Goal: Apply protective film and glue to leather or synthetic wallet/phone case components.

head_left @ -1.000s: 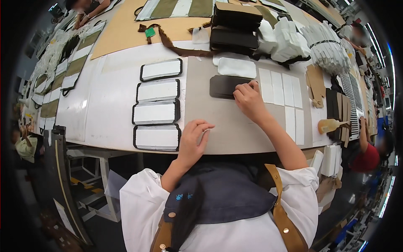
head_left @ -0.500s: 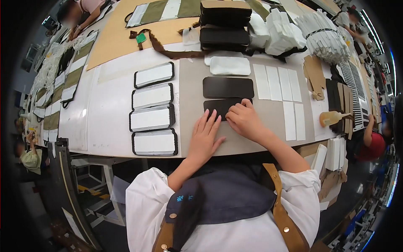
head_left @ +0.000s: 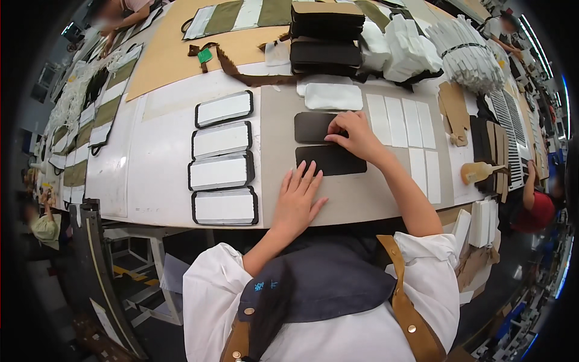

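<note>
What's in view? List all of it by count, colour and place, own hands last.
Table: one, white, centre
Mat: one, grey, on table
Dark pieces: two, near-black, mid-mat
Black-rimmed panels: four, white, left of mat
Strips: six, white, mat's right side
Pads: at least two, white, beyond dark pieces
Stacks: two, black, beyond pads
Tied bundle: one, white, far right
Bottle: one, amber, right of mat
Striped panels: count unclear, olive and white, far edge and left
Co-workers: at least four, mixed clothing, view's edges
Sleeves: two, white, lower edge
Left hand: one, bare, at nearer dark piece
Right hand: one, bare, at farther dark piece
</note>
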`<move>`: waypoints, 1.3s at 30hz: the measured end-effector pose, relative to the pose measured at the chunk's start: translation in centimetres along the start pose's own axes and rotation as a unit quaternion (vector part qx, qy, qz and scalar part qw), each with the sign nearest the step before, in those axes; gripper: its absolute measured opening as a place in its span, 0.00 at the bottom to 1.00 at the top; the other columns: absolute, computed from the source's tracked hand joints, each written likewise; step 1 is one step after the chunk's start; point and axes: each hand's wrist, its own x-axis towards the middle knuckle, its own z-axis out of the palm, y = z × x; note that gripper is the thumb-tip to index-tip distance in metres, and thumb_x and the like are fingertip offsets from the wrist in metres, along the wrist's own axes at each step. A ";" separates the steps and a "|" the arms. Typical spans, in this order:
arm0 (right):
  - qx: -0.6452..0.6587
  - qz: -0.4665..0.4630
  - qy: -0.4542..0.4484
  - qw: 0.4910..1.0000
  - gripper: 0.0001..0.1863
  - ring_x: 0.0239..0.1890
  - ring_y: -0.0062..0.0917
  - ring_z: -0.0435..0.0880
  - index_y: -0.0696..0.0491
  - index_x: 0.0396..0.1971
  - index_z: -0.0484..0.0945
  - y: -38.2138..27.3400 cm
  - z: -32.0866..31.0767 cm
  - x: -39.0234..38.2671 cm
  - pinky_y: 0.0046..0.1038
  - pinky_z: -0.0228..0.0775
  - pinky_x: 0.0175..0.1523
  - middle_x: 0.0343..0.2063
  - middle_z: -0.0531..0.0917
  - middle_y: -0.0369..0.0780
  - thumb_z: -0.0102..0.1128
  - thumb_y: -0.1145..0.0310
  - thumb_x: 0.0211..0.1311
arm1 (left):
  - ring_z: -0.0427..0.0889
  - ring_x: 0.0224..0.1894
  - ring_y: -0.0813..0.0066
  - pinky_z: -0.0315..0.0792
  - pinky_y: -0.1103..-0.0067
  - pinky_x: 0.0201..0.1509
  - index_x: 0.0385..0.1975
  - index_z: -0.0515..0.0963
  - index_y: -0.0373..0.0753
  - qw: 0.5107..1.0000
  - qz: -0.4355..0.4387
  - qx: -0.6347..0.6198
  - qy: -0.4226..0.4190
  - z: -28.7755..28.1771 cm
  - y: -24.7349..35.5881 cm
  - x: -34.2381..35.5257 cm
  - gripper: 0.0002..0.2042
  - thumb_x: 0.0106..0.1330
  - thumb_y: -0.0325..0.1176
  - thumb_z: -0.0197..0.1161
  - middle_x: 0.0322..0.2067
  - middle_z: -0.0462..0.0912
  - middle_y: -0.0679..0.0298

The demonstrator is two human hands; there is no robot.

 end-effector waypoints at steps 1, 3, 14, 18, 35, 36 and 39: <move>-0.001 -0.001 0.000 1.000 0.11 0.45 0.30 0.79 0.49 0.35 0.81 -0.1 0.1 0.4 0.36 0.61 0.59 0.34 0.82 0.33 0.76 0.65 0.58 | 0.59 0.79 0.53 0.51 0.56 0.81 0.72 0.69 0.38 1.000 0.000 -0.003 0.000 -0.1 0.0 0.0 0.31 0.72 0.44 0.65 0.75 0.65 0.54; -0.027 -0.031 0.064 0.997 0.08 0.44 0.31 0.80 0.50 0.35 0.82 -0.3 1.1 1.5 0.37 0.62 0.58 0.34 0.82 0.34 0.73 0.67 0.60 | 0.59 0.79 0.52 0.51 0.56 0.81 0.72 0.69 0.38 1.000 0.000 -0.005 -0.003 -0.2 0.0 0.1 0.31 0.72 0.44 0.65 0.75 0.65 0.54; -0.008 -0.021 0.033 0.999 0.10 0.43 0.36 0.82 0.51 0.37 0.82 0.2 3.6 6.6 0.38 0.67 0.53 0.36 0.83 0.39 0.74 0.69 0.57 | 0.59 0.78 0.52 0.51 0.55 0.81 0.71 0.70 0.39 1.000 0.000 -0.010 -0.005 -0.1 0.0 -0.1 0.30 0.72 0.43 0.65 0.75 0.65 0.55; 0.013 -0.007 0.021 1.000 0.10 0.43 0.35 0.82 0.52 0.37 0.82 0.3 3.7 6.9 0.38 0.67 0.53 0.36 0.82 0.39 0.74 0.69 0.58 | 0.59 0.78 0.52 0.51 0.55 0.81 0.70 0.71 0.38 1.000 -0.002 -0.017 0.000 -0.1 -0.1 -0.1 0.29 0.72 0.43 0.65 0.75 0.65 0.54; 0.077 0.052 0.006 0.996 0.09 0.38 0.36 0.82 0.54 0.35 0.81 1.3 4.5 7.9 0.40 0.67 0.50 0.33 0.83 0.41 0.73 0.69 0.60 | 0.59 0.78 0.53 0.52 0.56 0.80 0.70 0.71 0.38 1.000 0.002 -0.027 0.016 -0.1 0.0 -0.1 0.29 0.71 0.42 0.65 0.75 0.66 0.54; 0.080 0.062 0.002 0.995 0.09 0.39 0.36 0.81 0.54 0.35 0.81 1.1 4.4 8.0 0.40 0.67 0.51 0.33 0.83 0.41 0.73 0.69 0.60 | 0.59 0.78 0.53 0.52 0.56 0.80 0.70 0.71 0.38 0.999 0.002 -0.027 0.016 -0.1 -0.1 -0.2 0.29 0.71 0.42 0.65 0.75 0.66 0.54; -0.025 -0.034 0.082 0.996 0.09 0.42 0.36 0.80 0.53 0.36 0.80 0.4 4.2 7.2 0.39 0.65 0.54 0.33 0.83 0.40 0.73 0.70 0.60 | 0.59 0.78 0.53 0.52 0.56 0.80 0.70 0.71 0.38 0.999 0.006 -0.030 0.016 0.1 -0.2 -0.2 0.29 0.71 0.42 0.65 0.75 0.65 0.54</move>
